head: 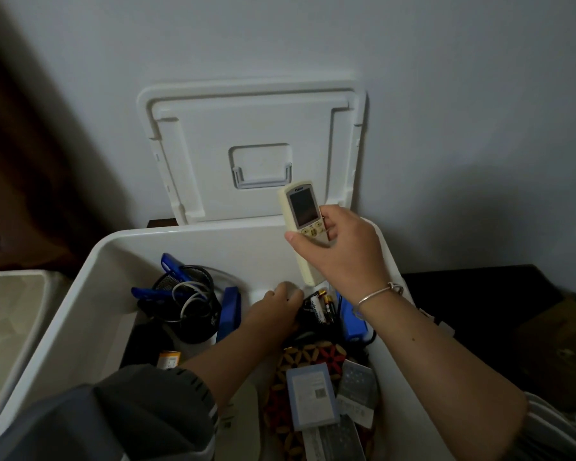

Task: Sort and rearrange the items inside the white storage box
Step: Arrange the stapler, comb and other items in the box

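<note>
The white storage box point(90, 294) stands open below me, its lid point(253, 128) leaning upright against the wall. My right hand point(343, 257) grips a cream remote control point(301, 207) and holds it upright above the box's far rim. My left hand point(276, 311) reaches down inside the box, fingers curled at a bundle of batteries point(320, 306); whether it holds them I cannot tell. Also inside are a black mesh cup point(183, 301) with blue pens and a white cable, a blue stapler point(229, 311), a blue case point(354, 322), a patterned mat point(313, 356) and small cards point(311, 399).
A second pale container point(10, 314) sits to the left. Dark furniture point(479, 294) lies to the right, with a brown cardboard piece point(559, 347) on it. The wall stands close behind the box.
</note>
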Tool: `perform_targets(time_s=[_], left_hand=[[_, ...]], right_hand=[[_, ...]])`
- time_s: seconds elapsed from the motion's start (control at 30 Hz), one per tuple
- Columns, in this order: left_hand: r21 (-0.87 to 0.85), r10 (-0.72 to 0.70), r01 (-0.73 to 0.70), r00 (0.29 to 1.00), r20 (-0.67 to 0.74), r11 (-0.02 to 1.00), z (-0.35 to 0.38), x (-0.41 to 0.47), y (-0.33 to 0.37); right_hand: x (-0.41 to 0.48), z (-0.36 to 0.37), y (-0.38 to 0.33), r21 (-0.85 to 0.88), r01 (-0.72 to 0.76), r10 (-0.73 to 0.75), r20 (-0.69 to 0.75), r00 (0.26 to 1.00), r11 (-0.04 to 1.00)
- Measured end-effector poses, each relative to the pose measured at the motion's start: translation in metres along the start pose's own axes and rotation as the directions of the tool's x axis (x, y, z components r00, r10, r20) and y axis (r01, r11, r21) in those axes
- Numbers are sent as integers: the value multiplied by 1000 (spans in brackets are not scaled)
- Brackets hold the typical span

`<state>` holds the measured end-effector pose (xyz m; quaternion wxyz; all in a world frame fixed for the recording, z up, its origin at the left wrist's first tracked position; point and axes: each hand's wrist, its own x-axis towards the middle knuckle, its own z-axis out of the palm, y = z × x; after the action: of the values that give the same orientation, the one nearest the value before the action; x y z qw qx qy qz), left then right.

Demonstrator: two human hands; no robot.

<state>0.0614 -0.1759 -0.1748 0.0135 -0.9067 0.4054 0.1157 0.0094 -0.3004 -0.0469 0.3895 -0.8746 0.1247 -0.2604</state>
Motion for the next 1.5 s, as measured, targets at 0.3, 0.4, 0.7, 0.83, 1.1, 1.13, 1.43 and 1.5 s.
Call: perform_targets(time_s=[0.3, 0.4, 0.7, 0.83, 1.1, 1.13, 1.43, 1.5], left_hand=[[-72, -13, 14, 1000, 14, 997, -7, 5, 1], [-79, -3, 4, 1000, 5, 997, -10, 6, 3], [-235, 47, -50, 999, -19, 971, -25, 6, -3], [-282, 2, -21, 998, -68, 959, -30, 8, -5], [-289, -23, -10, 994, -110, 957, -36, 8, -2], [-277, -23, -7, 994, -105, 961, -38, 7, -2], [-158, 78, -63, 993, 86, 985, -61, -8, -7], [-141, 48, -33, 994, 102, 990, -69, -15, -9]], right_hand=[[1, 2, 1, -12, -22, 22, 16, 1000, 1000], [1, 3, 3, -20, -24, 24, 13, 1000, 1000], [2, 4, 7, -9, -24, 24, 8, 1000, 1000], [2, 4, 7, -7, -19, 19, 2, 1000, 1000], [3, 5, 8, -7, -9, 9, -8, 1000, 1000], [3, 5, 8, -7, -7, 7, -11, 1000, 1000], [5, 5, 12, 24, -13, 13, -15, 1000, 1000], [6, 5, 14, 31, -14, 14, -17, 1000, 999]])
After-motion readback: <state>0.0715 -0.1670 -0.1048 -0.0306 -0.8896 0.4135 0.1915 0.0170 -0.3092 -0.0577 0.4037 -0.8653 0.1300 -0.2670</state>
